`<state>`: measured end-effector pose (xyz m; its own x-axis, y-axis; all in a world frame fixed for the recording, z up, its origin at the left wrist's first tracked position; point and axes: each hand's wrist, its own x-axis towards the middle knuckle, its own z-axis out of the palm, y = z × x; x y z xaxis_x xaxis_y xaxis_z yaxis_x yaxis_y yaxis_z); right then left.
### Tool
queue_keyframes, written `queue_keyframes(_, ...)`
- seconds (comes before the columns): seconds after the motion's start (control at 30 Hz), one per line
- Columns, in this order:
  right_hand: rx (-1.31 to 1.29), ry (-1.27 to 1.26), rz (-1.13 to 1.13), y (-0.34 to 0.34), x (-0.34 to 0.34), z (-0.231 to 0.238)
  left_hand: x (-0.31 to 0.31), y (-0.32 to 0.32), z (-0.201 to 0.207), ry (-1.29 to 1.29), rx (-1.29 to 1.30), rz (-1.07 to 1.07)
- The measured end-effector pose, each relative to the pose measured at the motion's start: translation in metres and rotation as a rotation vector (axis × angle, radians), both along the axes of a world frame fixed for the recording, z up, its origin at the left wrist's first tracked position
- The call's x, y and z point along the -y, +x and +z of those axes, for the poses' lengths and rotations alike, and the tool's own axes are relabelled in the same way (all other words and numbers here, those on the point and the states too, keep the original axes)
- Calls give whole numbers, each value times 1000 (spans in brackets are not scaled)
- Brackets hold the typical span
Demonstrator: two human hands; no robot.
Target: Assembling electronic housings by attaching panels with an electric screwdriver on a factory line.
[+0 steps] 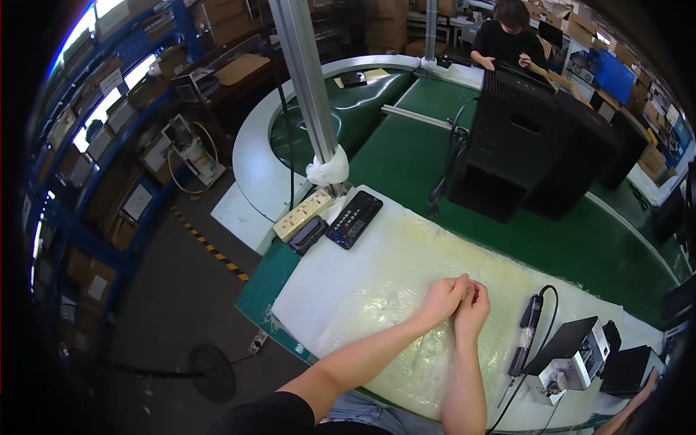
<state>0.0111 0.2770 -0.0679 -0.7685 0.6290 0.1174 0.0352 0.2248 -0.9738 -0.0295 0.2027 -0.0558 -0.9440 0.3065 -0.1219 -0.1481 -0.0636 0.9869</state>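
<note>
My left hand (443, 299) and my right hand (473, 309) meet over the middle of a pale, plastic-covered foam mat (384, 301). Their fingers are curled and pressed together at the tips. Anything between them is hidden or too small to make out. To the right of my right hand lies a black electric screwdriver (527, 333) with a coiling cable. Beside it stands a small white and black box-shaped machine (575, 355), perhaps a screw feeder. A dark phone (354, 220) rests on the mat's far left corner.
A beige power strip (302, 216) and a dark handheld device (309, 235) lie by the metal post (308, 80). Large black machine housings (511, 138) stand on the green conveyor (406, 156). A co-worker (510, 40) stands behind them. Another person's hand (644, 391) shows at lower right.
</note>
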Motion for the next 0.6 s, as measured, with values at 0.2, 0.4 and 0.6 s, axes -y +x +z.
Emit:
queue_keyframes(0.2,5,13,13,-3,-2,-7,2,-1,-1,-29,-21,-10)
queue_keyframes(0.4,3,34,15,1,-1,-5,4,2,0,-19,4,-32)
queue_keyframes(0.6,5,-7,16,3,1,3,3,3,0,-37,-7,-30)
